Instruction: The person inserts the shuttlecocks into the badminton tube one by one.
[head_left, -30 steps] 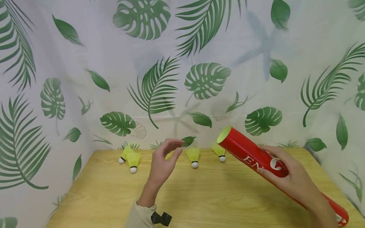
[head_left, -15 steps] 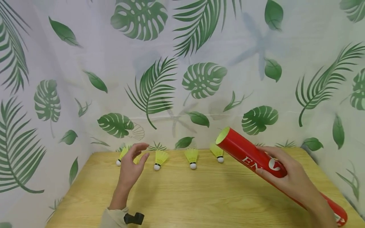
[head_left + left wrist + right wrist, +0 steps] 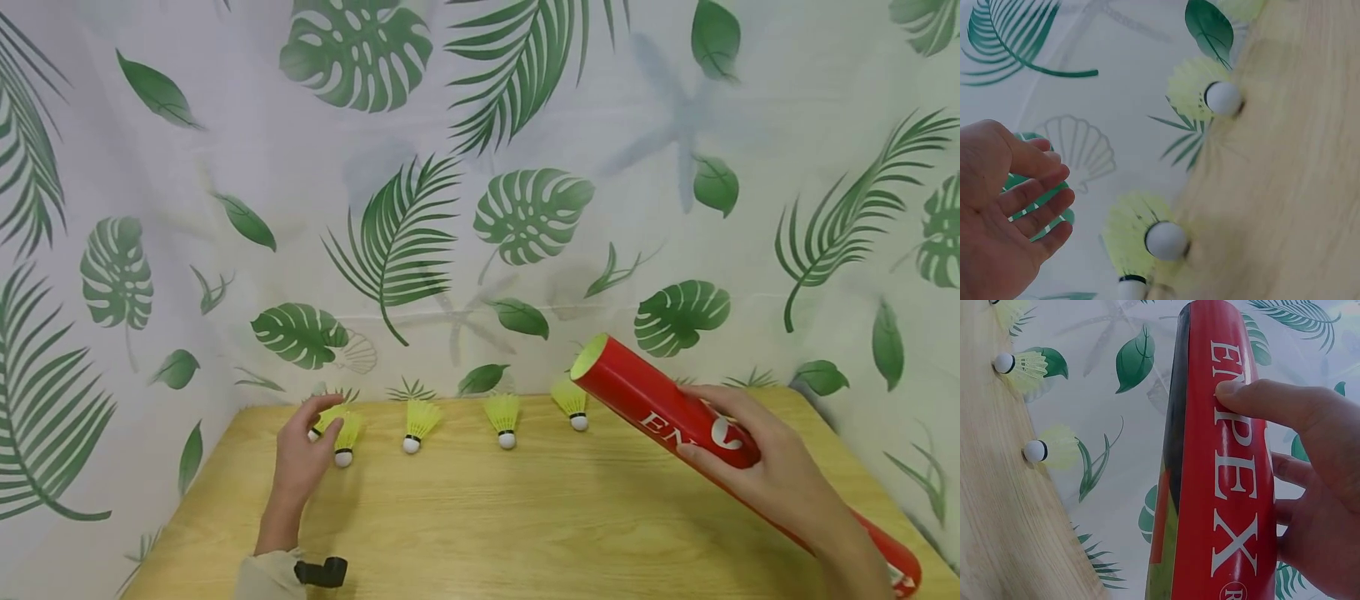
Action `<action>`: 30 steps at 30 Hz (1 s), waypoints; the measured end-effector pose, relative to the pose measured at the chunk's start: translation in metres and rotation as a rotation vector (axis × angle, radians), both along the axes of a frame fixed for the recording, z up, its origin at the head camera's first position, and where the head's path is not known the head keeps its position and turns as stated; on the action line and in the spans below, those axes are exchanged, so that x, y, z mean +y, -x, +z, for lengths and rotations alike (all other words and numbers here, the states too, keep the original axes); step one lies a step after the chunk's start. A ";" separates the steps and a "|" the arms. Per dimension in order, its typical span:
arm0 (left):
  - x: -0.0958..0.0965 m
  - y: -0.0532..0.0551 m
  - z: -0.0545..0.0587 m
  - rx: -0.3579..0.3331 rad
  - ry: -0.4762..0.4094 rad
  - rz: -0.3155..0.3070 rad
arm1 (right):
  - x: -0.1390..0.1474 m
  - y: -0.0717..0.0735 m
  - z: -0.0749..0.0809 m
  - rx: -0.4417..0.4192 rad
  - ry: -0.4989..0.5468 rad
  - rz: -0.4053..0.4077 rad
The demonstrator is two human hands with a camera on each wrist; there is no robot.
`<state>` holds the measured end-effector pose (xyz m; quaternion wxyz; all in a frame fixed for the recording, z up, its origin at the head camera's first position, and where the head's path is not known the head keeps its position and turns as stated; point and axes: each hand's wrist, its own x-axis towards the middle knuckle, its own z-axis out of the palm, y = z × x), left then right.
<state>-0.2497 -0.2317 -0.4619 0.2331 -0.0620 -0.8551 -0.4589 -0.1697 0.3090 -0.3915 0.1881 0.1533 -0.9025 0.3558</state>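
My right hand [image 3: 780, 475] grips a red shuttlecock tube [image 3: 633, 387], thumb on one side and fingers round the other. The tube tilts, its open yellow-lined end pointing up and left; white lettering runs along it in the right wrist view. At the left, my left hand [image 3: 298, 454] hovers beside a yellow shuttlecock [image 3: 347, 432], fingers loosely bent and holding nothing. Another shuttlecock [image 3: 322, 422] lies behind, partly hidden by that hand. In the left wrist view, a gap shows between the left hand [image 3: 1004, 219] and the nearest shuttlecock [image 3: 1166, 240].
Along the back of the wooden table [image 3: 487, 525] lie further yellow shuttlecocks: one near the left [image 3: 422, 421], one mid-table [image 3: 502, 417] and one by the tube's mouth [image 3: 572, 402]. A leaf-patterned cloth [image 3: 525, 275] hangs upright behind and on both sides.
My left hand has moved left along the row, from beside the middle shuttlecocks to the leftmost pair. The right hand and tube have stayed nearly still.
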 end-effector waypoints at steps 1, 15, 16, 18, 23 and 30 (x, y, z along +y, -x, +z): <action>-0.003 0.000 -0.003 -0.012 -0.001 -0.002 | 0.000 0.000 0.000 -0.002 -0.001 0.001; -0.017 0.001 -0.024 -0.150 0.161 0.027 | 0.001 -0.001 -0.003 0.005 -0.008 -0.006; -0.017 0.000 -0.024 -0.158 0.172 0.035 | 0.001 -0.001 -0.003 0.006 -0.006 -0.004; -0.019 0.000 -0.024 -0.173 0.195 0.048 | 0.001 0.000 -0.003 0.004 -0.004 -0.002; -0.028 -0.002 -0.024 -0.248 0.203 0.051 | 0.001 0.001 -0.003 -0.016 -0.001 -0.002; -0.034 -0.002 -0.018 -0.278 0.176 0.009 | 0.000 0.003 -0.002 -0.023 0.002 0.002</action>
